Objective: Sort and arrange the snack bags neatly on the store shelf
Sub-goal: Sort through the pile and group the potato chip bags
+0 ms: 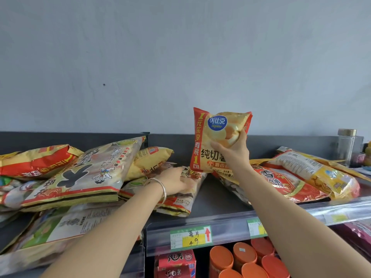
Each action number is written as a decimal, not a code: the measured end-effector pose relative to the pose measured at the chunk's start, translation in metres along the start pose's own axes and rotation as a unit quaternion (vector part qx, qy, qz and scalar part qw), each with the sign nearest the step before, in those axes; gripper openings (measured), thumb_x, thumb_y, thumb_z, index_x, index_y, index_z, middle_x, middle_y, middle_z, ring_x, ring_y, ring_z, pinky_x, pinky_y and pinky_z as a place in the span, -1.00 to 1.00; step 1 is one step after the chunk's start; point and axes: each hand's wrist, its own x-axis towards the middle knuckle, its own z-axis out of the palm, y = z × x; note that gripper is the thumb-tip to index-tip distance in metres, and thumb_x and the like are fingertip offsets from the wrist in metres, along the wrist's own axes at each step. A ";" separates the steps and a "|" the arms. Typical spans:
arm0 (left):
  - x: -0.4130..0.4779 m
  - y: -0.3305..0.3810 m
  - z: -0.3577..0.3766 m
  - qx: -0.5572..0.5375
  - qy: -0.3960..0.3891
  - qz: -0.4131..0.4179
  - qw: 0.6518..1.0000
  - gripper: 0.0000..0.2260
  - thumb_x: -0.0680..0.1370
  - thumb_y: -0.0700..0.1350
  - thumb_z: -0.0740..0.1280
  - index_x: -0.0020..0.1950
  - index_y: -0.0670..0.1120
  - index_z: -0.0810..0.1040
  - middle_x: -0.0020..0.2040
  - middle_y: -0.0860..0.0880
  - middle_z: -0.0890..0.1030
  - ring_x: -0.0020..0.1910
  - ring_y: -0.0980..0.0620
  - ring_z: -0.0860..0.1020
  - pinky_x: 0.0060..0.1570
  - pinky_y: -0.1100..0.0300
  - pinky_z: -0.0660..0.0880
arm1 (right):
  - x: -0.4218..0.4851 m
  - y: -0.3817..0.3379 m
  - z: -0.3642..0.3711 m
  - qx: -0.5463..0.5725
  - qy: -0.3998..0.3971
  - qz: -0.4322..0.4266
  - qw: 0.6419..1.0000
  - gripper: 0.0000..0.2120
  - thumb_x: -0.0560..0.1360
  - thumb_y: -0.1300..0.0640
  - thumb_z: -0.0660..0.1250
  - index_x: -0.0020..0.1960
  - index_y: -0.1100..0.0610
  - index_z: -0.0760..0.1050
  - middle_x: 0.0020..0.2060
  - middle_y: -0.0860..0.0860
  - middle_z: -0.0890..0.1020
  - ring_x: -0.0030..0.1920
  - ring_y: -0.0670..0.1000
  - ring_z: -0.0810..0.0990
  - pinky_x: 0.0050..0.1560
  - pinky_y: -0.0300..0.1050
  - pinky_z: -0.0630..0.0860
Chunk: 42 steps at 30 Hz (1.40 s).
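Mostly unsorted amid heaped snack bags (pixel 80 173). Gripping chip bag (pixel 212 137) in right hand (pixel 233 151), touching fallen bag (pixel 180 200) with flat left hand (pixel 176 180).

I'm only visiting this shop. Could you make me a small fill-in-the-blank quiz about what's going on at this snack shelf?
1. The right hand holds upright a chip bag whose oval logo is coloured ____.
2. The silver bracelet sits on the person's ____ wrist.
3. The arrow on the price tag is coloured ____.
4. The cans below the shelf edge have ____ lids.

Missing words: blue; left; red; orange.
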 end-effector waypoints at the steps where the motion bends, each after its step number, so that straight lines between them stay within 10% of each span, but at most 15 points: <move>1: -0.003 0.000 0.002 0.034 -0.021 -0.006 0.999 -0.29 0.43 0.28 0.26 0.47 -0.07 0.23 0.38 -0.10 0.41 0.30 -0.09 0.42 0.28 0.02 0.39 | -0.003 0.000 0.005 -0.032 0.027 -0.017 0.999 -0.07 0.28 -0.07 0.57 0.47 -0.03 0.09 0.22 -0.03 0.53 0.17 0.04 0.57 0.05 0.05 0.59; 6: 0.002 0.016 0.018 0.136 -0.074 -0.046 0.987 -0.19 0.36 0.40 0.23 0.48 -0.03 0.21 0.43 -0.13 0.33 0.40 -0.18 0.29 0.32 -0.17 0.25 | -0.013 -0.001 0.024 -0.137 0.072 -0.016 0.988 0.01 0.32 -0.11 0.53 0.53 -0.05 -0.06 0.35 0.09 0.40 0.30 0.17 0.44 0.14 0.21 0.51; 15: 0.020 0.059 0.025 0.238 -0.078 -0.194 0.948 -0.20 0.43 0.06 0.38 0.54 -0.03 0.00 0.51 -0.23 0.09 0.43 -0.39 0.13 0.27 -0.44 0.15 | -0.007 0.001 0.029 -0.193 0.071 -0.027 0.978 0.03 0.34 -0.18 0.48 0.53 -0.12 -0.18 0.33 0.15 0.37 0.30 0.23 0.42 0.16 0.27 0.48; 26: 0.014 0.022 -0.047 0.215 0.080 -0.083 0.970 -0.59 0.56 -0.15 0.18 0.41 -0.05 0.24 0.16 -0.17 0.52 0.08 -0.14 0.52 -0.07 0.08 0.46 | 0.029 -0.004 0.021 -0.063 0.085 -0.033 0.994 0.01 0.39 -0.14 0.46 0.56 -0.02 -0.17 0.36 0.12 0.38 0.29 0.20 0.45 0.13 0.15 0.46; 42: 0.012 -0.026 -0.098 0.044 0.291 -0.154 0.943 -0.54 0.52 -0.31 0.08 0.39 -0.01 0.35 0.26 -0.14 0.51 0.05 -0.15 0.52 -0.03 0.02 0.51 | 0.002 0.022 0.072 -0.129 -0.065 -0.053 0.988 -0.05 0.35 -0.23 0.45 0.51 0.04 -0.02 0.31 0.10 0.44 0.21 0.19 0.52 0.00 0.09 0.50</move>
